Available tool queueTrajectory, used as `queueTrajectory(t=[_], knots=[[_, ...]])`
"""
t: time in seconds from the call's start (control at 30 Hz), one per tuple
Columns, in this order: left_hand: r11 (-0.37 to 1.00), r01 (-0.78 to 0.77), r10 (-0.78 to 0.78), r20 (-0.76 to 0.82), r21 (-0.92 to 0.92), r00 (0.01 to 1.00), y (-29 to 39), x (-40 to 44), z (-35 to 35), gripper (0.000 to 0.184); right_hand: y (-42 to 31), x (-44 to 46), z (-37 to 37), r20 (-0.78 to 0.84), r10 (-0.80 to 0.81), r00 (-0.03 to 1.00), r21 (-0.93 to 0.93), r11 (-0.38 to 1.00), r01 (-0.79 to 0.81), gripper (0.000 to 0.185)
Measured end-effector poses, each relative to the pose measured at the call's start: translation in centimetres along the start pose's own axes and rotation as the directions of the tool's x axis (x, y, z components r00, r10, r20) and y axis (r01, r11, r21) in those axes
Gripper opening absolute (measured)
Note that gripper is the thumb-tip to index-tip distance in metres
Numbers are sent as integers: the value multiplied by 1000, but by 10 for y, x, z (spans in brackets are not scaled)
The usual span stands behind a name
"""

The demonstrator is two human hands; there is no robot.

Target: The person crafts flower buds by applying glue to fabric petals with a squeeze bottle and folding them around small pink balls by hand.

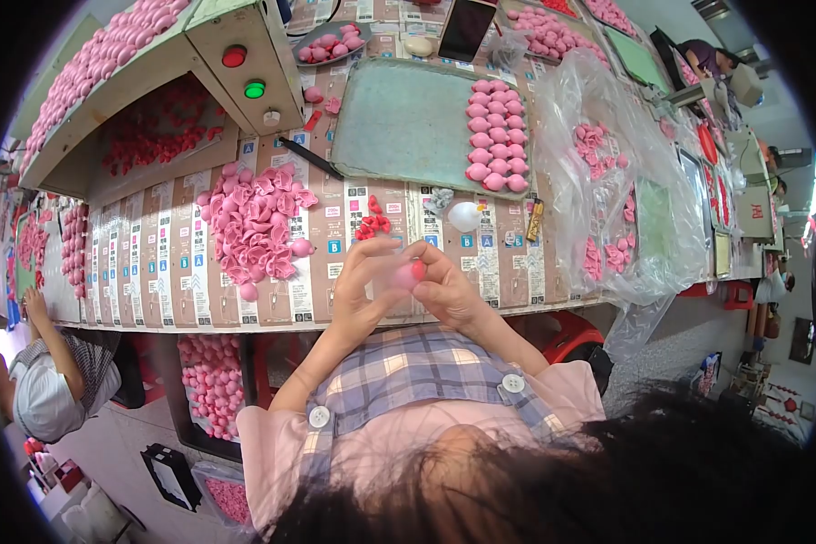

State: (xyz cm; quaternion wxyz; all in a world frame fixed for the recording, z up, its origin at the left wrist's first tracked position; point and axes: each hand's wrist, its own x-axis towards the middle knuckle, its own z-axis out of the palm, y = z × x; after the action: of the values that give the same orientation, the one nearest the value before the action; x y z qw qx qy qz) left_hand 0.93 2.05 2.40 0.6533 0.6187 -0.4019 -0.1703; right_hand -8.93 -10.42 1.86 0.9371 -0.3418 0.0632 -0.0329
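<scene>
left hand and right hand both pinching one little pink-and-red piece, table totally covered in printed sheets, pink pile leftward, greenish tray beyond, co-worker far left

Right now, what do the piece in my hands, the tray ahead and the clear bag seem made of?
Piece: perhaps smooth plastic or rubber; blur leaves it open.
Tray: possibly metal or plastic, its grey-green face dull and mottled.
Bag: probably thin, glossy plastic film, since it wrinkles and looks see-through.
</scene>
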Motion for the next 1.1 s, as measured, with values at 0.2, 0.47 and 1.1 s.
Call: queueTrajectory(t=[0.2,0.47,1.1], knots=[[997,27,-27,3,-66,1000,1,2,2,31,-10,-3,13,-108,-35,993,-123,992,21,39],[998,-56,57,-15,21,998,-5,6,4,35,-36,2,-1,-84,-391,917,-471,826,309,27],[961,276,-245,-571,-33,783,-45,-28,-78,15,-168,236,-194,193,-412,891,-430,-851,-301,17]])
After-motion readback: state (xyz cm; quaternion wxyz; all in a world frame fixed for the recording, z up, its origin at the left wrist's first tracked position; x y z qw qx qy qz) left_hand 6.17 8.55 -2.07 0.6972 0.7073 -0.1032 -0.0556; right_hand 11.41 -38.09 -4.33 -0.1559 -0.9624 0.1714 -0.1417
